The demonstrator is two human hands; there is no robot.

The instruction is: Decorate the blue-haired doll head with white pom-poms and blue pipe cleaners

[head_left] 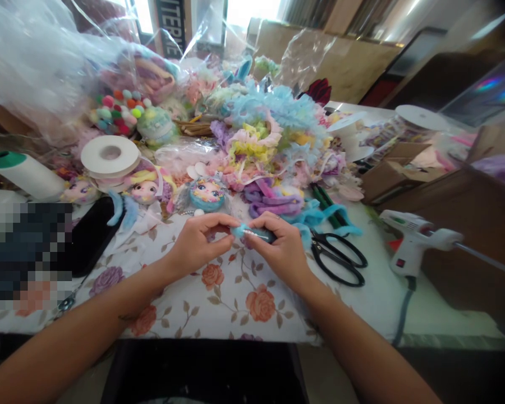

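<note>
Centre of the frame, nearest the lens: my left hand and my right hand meet over the desk covered in a white cloth printed with roses. Both are closed in a narrow pinch on one small fuzzy light-blue trim piece with a thin white strip along it; the left fingertips take its left end and the right hand cups the rest, which probably keeps so small a piece steady and lifted off the cloth.

Right of centre, just beside my right hand, lie black-handled scissors, and farther right a white hot-glue gun rests with its cord running toward the lower edge, both seemingly kept within easy reach.

Middle left: a flat black phone-like slab, small doll heads with painted faces, a wide white ribbon spool and a white thread cone with a green cap.

Upper centre: a heap of pastel ruffled lace and fuzzy cord.

Upper left: a clear plastic bag holds coloured pompoms; what else is inside is too blurred to tell. Right of the heap, an open brown cardboard box has contents I cannot make out.
</note>
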